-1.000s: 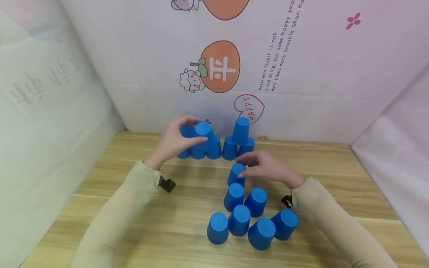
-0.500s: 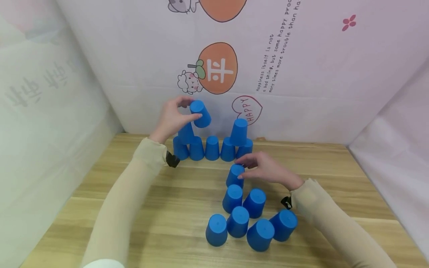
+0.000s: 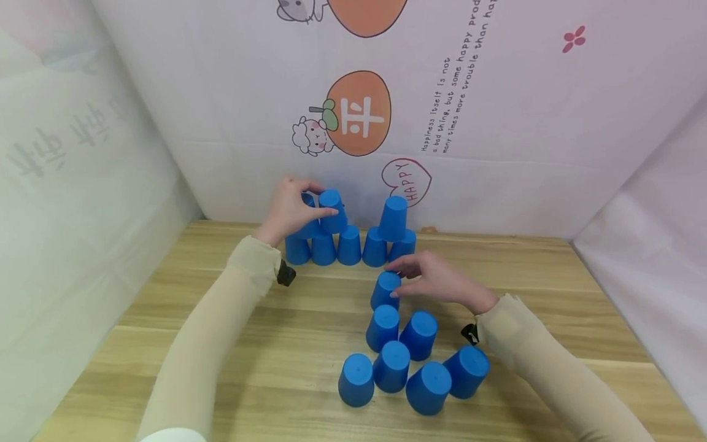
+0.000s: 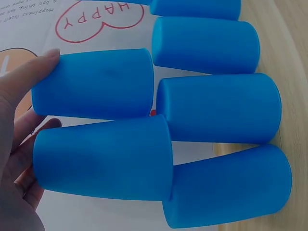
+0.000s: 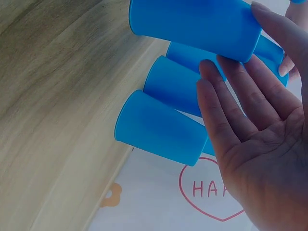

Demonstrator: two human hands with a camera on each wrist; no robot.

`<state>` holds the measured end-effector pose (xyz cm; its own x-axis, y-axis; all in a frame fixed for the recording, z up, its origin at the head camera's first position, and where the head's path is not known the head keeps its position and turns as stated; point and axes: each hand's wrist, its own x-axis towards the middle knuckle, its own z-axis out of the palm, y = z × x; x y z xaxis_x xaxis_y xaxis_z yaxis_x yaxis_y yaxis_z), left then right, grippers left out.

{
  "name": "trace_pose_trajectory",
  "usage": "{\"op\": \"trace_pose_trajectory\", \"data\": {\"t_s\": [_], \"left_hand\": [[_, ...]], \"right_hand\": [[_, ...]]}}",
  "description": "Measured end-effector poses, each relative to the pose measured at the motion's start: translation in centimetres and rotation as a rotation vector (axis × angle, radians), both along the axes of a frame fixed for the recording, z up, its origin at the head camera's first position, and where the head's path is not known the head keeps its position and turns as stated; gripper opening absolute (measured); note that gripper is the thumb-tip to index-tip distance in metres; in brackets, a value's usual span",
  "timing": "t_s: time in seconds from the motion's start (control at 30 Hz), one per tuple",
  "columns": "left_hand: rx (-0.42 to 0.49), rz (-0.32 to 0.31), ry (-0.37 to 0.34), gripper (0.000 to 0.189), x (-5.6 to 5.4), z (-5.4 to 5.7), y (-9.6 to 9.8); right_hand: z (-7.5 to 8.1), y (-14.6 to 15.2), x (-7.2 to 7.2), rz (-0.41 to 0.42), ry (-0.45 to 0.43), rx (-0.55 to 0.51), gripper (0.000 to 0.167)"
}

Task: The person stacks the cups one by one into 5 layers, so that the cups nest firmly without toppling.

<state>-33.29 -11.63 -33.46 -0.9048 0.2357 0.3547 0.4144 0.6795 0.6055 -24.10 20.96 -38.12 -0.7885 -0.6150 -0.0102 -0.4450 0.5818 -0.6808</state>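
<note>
My left hand (image 3: 289, 207) pinches an upside-down blue cup (image 3: 334, 215) between thumb and fingers, above the back row of cups. Beside it, another upper-row blue cup (image 4: 101, 159) sits close to my fingers in the left wrist view. The held cup's rim is at the tops of two bottom-row cups (image 3: 323, 248); whether it bears on them I cannot tell. My right hand (image 3: 439, 279) has its thumb and fingertips about a blue cup (image 3: 385, 290) in front of the row. In the right wrist view the thumb (image 5: 276, 21) touches that cup's base edge.
At the row's right end, one cup (image 3: 393, 220) stands on two others. Several upside-down blue cups (image 3: 391, 367) are grouped on the wooden table (image 3: 265, 380) nearer the front. A printed white cloth (image 3: 486, 190) hangs right behind the row.
My left hand lifted its cup up and away from the row, then lowered it beside the left upper cup. My right hand stays at the same cup.
</note>
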Motion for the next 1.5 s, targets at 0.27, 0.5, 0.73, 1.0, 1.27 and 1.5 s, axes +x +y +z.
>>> {"op": "trace_pose_trajectory", "data": {"t_s": [0.27,0.5,0.73,1.0,1.27,1.5], "left_hand": [[-0.092,-0.003,-0.002,0.058,-0.1,0.2,0.2],[-0.143,-0.014,-0.021,0.061,-0.2,0.5,0.4],[-0.125,-0.035,-0.037,0.064,-0.3,0.5,0.4],[-0.005,-0.074,0.02,0.068,1.1,0.8,0.2],[0.043,-0.129,0.099,0.06,4.7,1.0,-0.8],[0.057,-0.224,0.106,0.057,8.6,-0.5,-0.3]], "right_hand": [[0.0,-0.4,-0.1,0.016,0.036,0.022,0.051],[1.4,-0.6,-0.1,-0.035,0.06,-0.027,0.049],[3.8,-0.2,-0.3,-0.134,0.127,-0.115,0.053],[7.3,-0.1,-1.4,-0.245,0.23,-0.269,0.052],[10.1,-1.5,-3.2,-0.358,0.32,-0.347,0.059],[10.6,-2.5,-5.3,-0.399,0.324,-0.31,0.062]]}}
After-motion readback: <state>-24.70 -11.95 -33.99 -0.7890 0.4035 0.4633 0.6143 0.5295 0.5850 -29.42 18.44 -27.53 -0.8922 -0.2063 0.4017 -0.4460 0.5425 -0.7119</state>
